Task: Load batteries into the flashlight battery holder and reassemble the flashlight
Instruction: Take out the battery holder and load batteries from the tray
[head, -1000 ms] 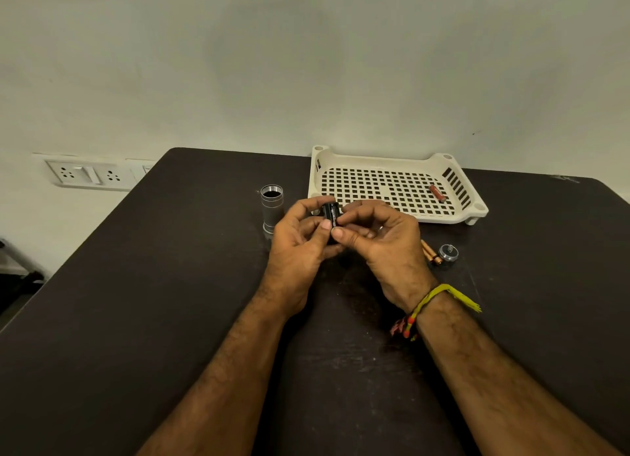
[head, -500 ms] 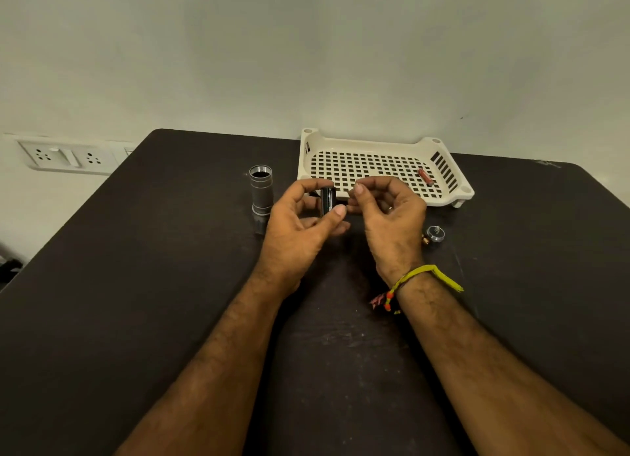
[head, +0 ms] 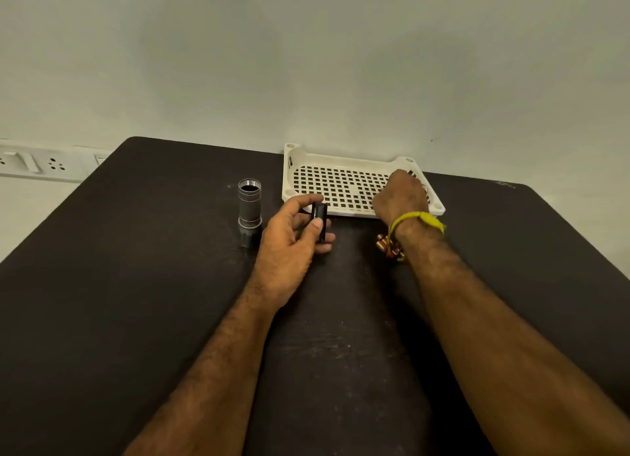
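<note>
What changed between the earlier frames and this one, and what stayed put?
The right hand let go of the black battery holder and reached forward into the right end of the white tray, where a battery lay earlier; its fingers are hidden, so a grasp cannot be confirmed. The left hand alone now holds the battery holder. The flashlight body stayed upright on the table; loose batteries remain by the right wrist.

The left hand [head: 289,240] is sitting near the middle of the frame, palm turned inward, thumb and curled fingers pinching a small dark cylinder. The right hand [head: 400,194] is reaching up and to the right of it, back toward the camera, fingers hidden. Both bare forearms are stretching up from the bottom edge.
</note>
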